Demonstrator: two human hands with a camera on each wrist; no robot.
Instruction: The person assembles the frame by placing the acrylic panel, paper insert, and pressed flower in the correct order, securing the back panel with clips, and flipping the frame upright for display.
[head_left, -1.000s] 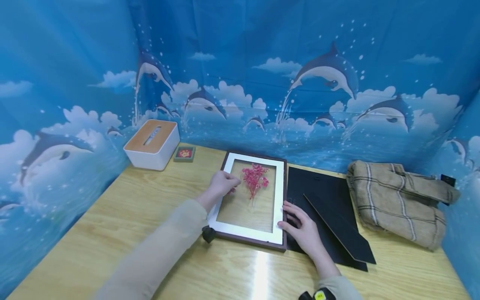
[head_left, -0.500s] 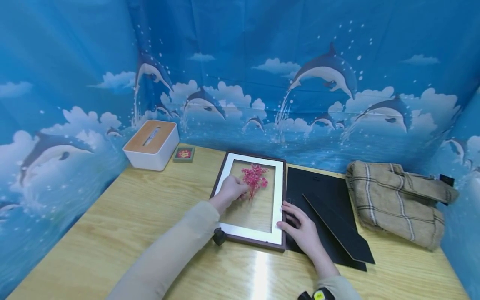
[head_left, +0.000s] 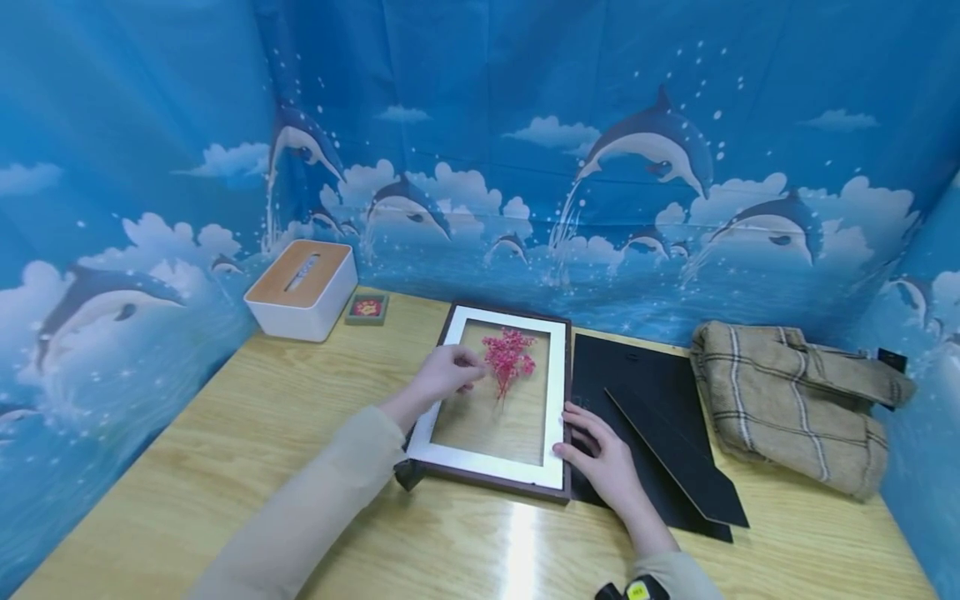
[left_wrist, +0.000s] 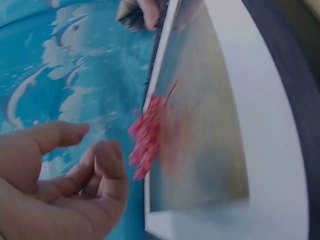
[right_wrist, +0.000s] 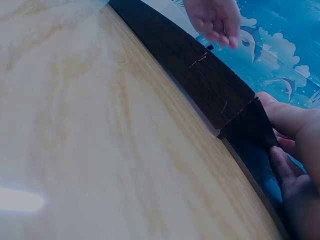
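A dark brown picture frame [head_left: 495, 482] with a white mat [head_left: 480, 461] lies on the table. A spray of small pink dried flowers [head_left: 508, 354] with thin stems rests on its transparent pane, reflected there in the left wrist view. My left hand [head_left: 450, 372] hovers above the frame's left side, beside the flowers. In the left wrist view, that hand's thumb and forefinger stand apart with nothing between them, and the flowers [left_wrist: 146, 137] are just off the fingertips. My right hand [head_left: 606, 454] holds the frame's right edge, fingers bent at its side.
A black backing board [head_left: 637, 358] with a stand leg [head_left: 675, 458] lies right of the frame. Farther right sits a folded plaid cloth [head_left: 787, 408]. A white tissue box [head_left: 300, 292] and a small green-framed square [head_left: 367, 308] stand at the back left.
My left hand moved right to the flower stems, then drew back left off them. The flowers stay nearly where they were. My right hand has kept its place.
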